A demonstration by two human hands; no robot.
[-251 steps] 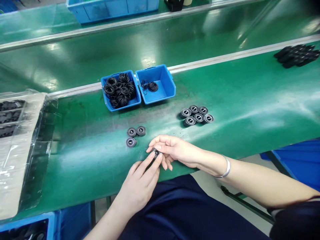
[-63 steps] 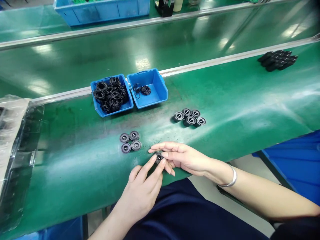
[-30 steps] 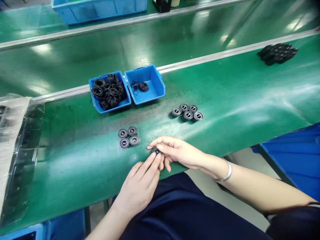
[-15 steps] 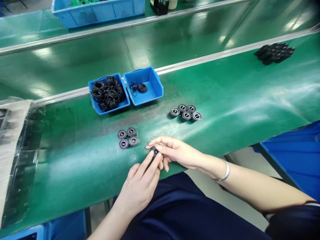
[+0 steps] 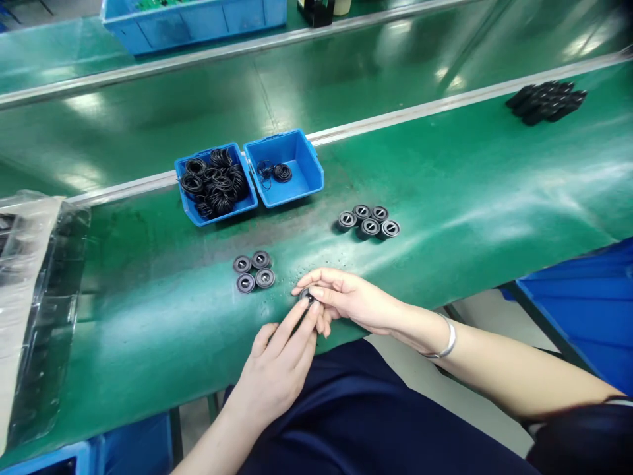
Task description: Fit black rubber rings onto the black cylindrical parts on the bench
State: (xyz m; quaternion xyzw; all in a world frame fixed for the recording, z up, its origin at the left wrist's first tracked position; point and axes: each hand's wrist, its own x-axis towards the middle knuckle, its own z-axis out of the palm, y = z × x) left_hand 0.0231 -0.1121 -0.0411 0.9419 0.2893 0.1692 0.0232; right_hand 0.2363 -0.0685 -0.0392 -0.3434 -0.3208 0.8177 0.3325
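Note:
Near the table's front edge, both hands close on one small round black cap (image 5: pixel 307 296). My left hand (image 5: pixel 281 356) presses its fingertips against the cap from the near side. Thumb and fingers of my right hand (image 5: pixel 341 297) grip it from the right. Much of the cap is hidden behind the fingers. Several similar black round caps (image 5: pixel 254 271) lie in a cluster to the left of the hands. Farther back and to the right stands a group of taller black round parts (image 5: pixel 369 222) with slotted tops.
A blue bin (image 5: pixel 188 214) holds many black rubber rings (image 5: pixel 217 185); a second blue bin (image 5: pixel 304 175) holds a few. Black cylinders (image 5: pixel 546 102) stand at the far right of the green table (image 5: pixel 148 330). Clear plastic trays (image 5: pixel 44 316) lie left. A large blue crate (image 5: pixel 198 26) sits behind.
The cap between the fingers has tilted slightly, so more of its round face shows. Both hands stay in nearly the same place.

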